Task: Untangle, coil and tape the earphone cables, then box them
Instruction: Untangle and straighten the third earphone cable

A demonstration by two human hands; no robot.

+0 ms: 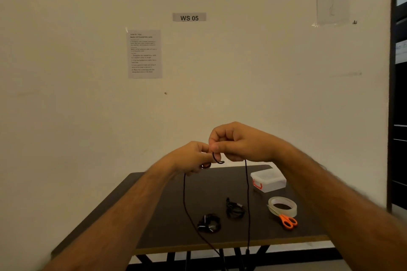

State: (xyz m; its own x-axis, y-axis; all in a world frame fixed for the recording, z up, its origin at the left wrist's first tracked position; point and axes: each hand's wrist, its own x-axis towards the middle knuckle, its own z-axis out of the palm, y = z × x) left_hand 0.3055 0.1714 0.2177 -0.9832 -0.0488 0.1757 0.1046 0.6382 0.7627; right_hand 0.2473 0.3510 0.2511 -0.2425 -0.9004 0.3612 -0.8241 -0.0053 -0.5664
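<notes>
Both hands are raised above the tabletop [167,204]. The left hand [193,157] and right hand [236,143] each keep a pinching grip on the black earphone cable [247,193]. Its two strands hang past the front edge.

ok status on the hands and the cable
Left hand and right hand both pinch black cable, raised above table. Two strands hang down. Nothing in the way.

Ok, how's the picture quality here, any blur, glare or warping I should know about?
Head view: dim, warm light; the forearms smear at the lower edges, wide-angle stretched; both hands and the black cable are soft; the wall sheet is mostly unreadable, only the "WS 05" label is clear; glare on the tape above the plastic sleeve; the tape roll is fairly sharp.
</notes>
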